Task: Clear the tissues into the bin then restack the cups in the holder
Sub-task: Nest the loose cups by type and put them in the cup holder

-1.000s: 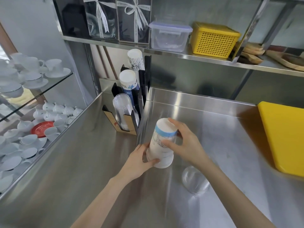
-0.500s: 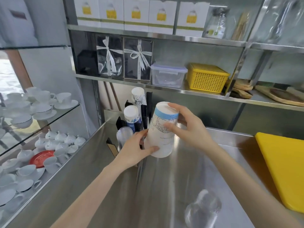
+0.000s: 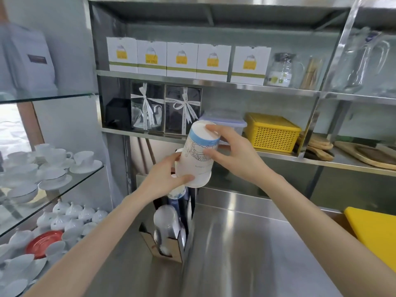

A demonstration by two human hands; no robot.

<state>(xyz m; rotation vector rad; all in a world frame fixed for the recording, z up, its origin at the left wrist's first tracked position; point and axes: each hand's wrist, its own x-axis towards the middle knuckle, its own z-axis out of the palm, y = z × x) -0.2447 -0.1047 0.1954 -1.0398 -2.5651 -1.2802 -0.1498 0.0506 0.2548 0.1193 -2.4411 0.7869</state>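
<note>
Gripping an inverted paper cup stack, left hand curls at its rim, right hand clasps its side

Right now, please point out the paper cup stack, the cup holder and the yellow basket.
paper cup stack (image 3: 198,155): head view, on its printed side wall.
cup holder (image 3: 171,251): head view, on its brown front panel.
yellow basket (image 3: 271,136): head view, on its mesh front wall.

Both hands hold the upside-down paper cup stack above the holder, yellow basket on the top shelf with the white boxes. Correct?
Not quite. The head view shows the yellow basket on the shelf below, beside the clear lidded container. Otherwise right: left hand and right hand hold the paper cup stack above the holder.
</note>
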